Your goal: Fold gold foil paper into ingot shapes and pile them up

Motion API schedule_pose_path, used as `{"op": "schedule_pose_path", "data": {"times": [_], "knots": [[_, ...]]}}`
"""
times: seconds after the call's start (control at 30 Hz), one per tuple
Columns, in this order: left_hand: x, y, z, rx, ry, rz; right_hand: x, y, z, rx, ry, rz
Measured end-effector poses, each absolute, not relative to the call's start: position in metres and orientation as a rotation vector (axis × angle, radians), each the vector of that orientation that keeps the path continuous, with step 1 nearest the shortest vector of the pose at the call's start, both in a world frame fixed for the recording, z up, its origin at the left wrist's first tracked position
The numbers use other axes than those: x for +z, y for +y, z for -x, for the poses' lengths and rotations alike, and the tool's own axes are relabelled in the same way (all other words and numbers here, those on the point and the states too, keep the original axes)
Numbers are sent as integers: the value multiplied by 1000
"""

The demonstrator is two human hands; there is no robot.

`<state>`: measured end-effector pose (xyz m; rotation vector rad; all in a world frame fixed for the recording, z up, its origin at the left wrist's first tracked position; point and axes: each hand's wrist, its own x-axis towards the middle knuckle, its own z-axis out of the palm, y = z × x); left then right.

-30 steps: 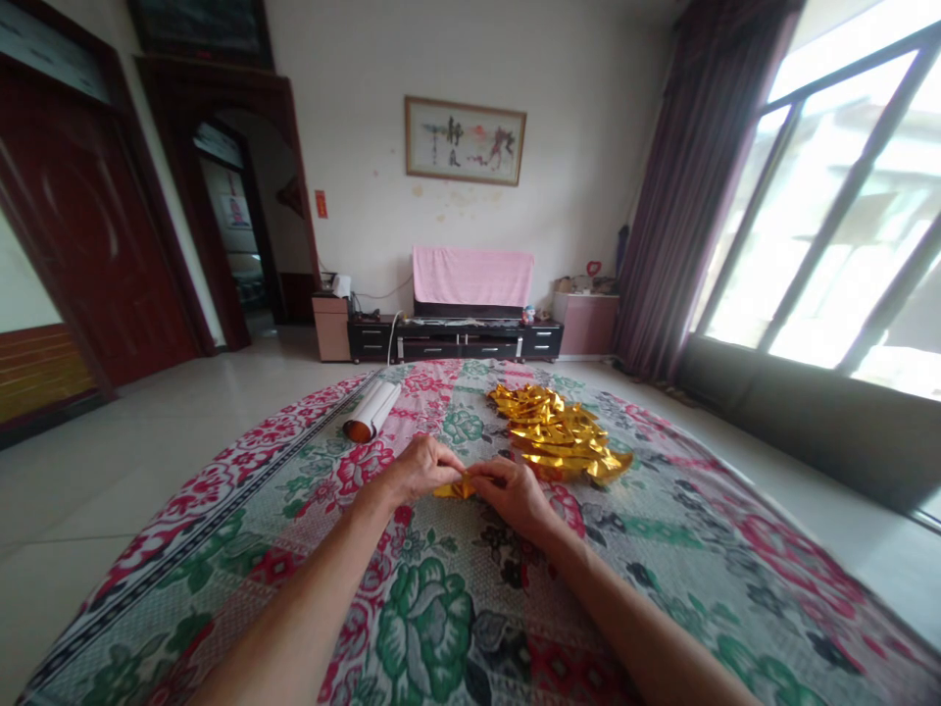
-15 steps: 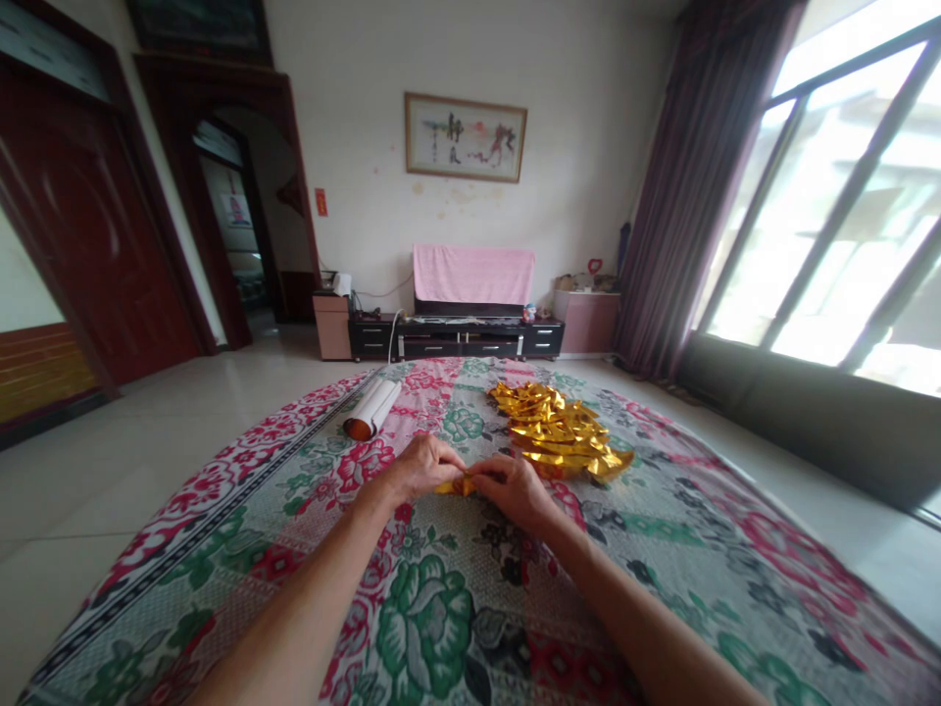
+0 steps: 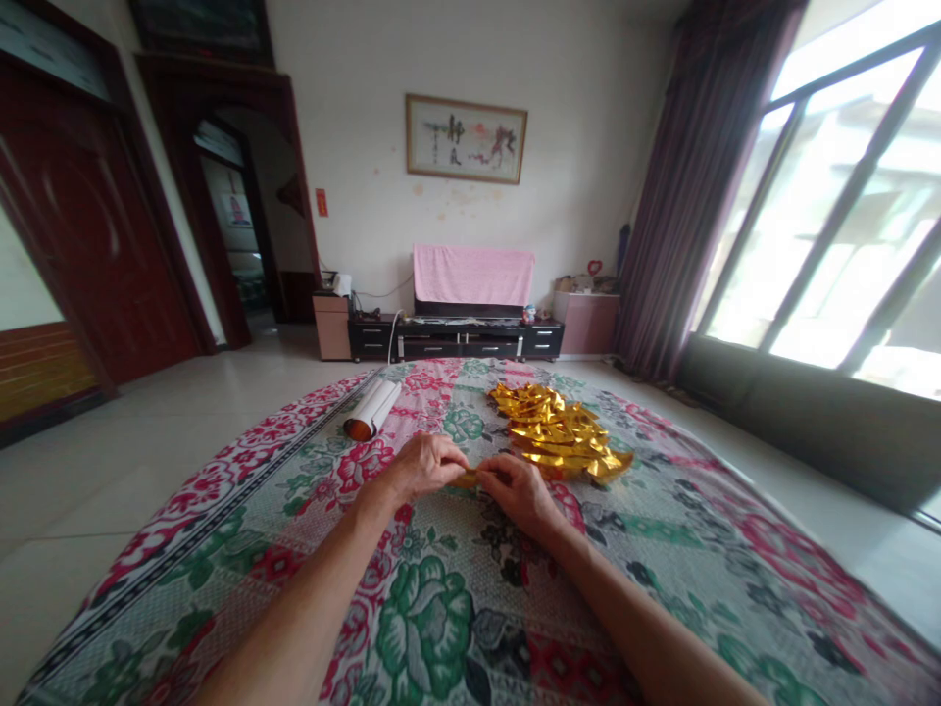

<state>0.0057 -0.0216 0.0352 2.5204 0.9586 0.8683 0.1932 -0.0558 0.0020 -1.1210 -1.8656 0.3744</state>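
Between my fingertips is a small piece of gold foil paper (image 3: 465, 479), mostly covered by my hands. My left hand (image 3: 426, 465) pinches its left part, thumb and fingers closed. My right hand (image 3: 519, 490) grips the right end in the same way, close beside the left. Just beyond my right hand lies a row of folded gold foil ingots (image 3: 563, 431), pointed at their ends and packed against each other. Farther left rests a roll of paper (image 3: 373, 408), white outside and gold-orange inside.
A flowered cloth (image 3: 426, 618) in green, red and grey covers the rounded surface under my hands. Past its far edge stands a low black cabinet (image 3: 433, 348) with a pink towel (image 3: 474, 275) draped above it. A curtain (image 3: 668, 196) and windows are at right.
Both hands have shifted very slightly to the right, staying close together. Less of the gold foil shows between them now. The ingots and the roll have not moved.
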Motion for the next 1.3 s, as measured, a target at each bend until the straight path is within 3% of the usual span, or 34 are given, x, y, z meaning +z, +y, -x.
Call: {"op": "schedule_pose_path", "data": {"times": [0.43,1.3], "knots": [[29,-18,-12,893,980,-2545,0,-54,-194,667,-1813,1073],[30,-23,-17,845,976,-2562,-6,-51,-193,897,-1607,1050]]}}
